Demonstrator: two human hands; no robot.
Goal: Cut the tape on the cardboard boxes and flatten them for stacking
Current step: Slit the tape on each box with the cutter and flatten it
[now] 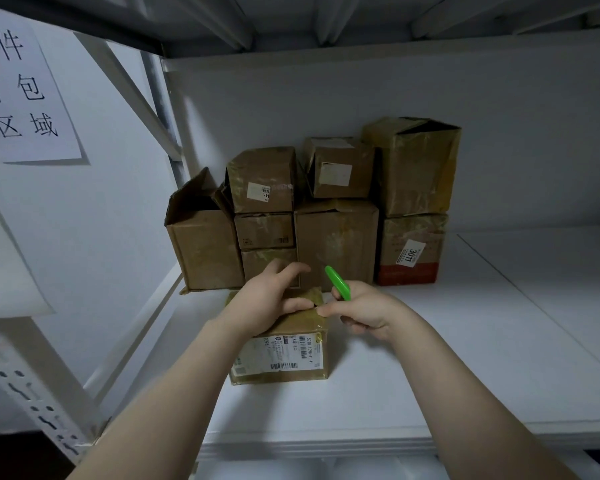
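Note:
A small taped cardboard box point(284, 355) with a white shipping label on its front stands on the white shelf point(430, 358) near me. My left hand point(267, 299) presses down on the box's top, fingers spread over its far edge. My right hand point(361, 311) holds a green-handled cutter point(338, 283) at the box's top right edge, its tip next to my left thumb; the blade is hidden. Behind stand several stacked cardboard boxes point(336, 237), one at the left with open flaps point(201, 237).
The shelf's back wall point(361, 98) rises behind the stack. At the left a paper sign point(25, 95) with printed characters hangs by the metal rack posts point(32, 393). An upper shelf runs overhead. The shelf surface stretches out to the right.

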